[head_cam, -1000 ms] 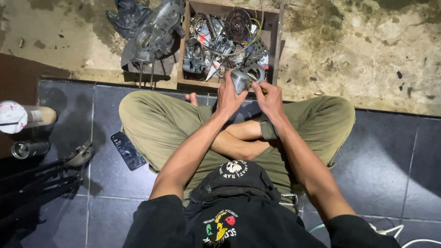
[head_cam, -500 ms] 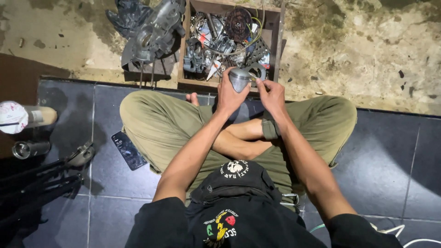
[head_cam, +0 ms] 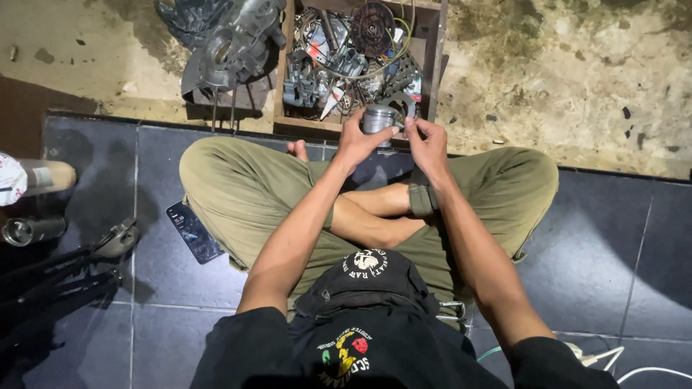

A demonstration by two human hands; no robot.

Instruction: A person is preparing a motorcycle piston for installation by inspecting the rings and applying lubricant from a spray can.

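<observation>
Item in hand: a small metal cylinder, silver-grey, short and round, resembling a piston. It is held upright between both hands, above the person's crossed legs and just short of the wooden crate's near edge.

Left hand: fingers closed round the cylinder's left side and underside, thumb up against its wall. Firm grasp; the cylinder rests in this hand.

Right hand: fingers drawn together at the cylinder's right side, fingertips touching or pinching at its upper edge. Whether a separate small part is pinched there cannot be told.

Just beyond both hands: a wooden crate packed with mixed metal parts, including a dark toothed sprocket, a yellow-green wire loop and assorted grey castings.

Beyond and to the left of the left hand: a grey engine casing standing on the rough concrete ground, beside the crate.

Below the hands: olive trousers, legs crossed, bare foot showing near the left wrist. A black pouch lies in the lap.

Well to the left of the left hand, on the dark floor tiles: a phone lying flat beside the knee; further out, a black tripod-like stand, a small metal tube and a capped bottle on its side
</observation>
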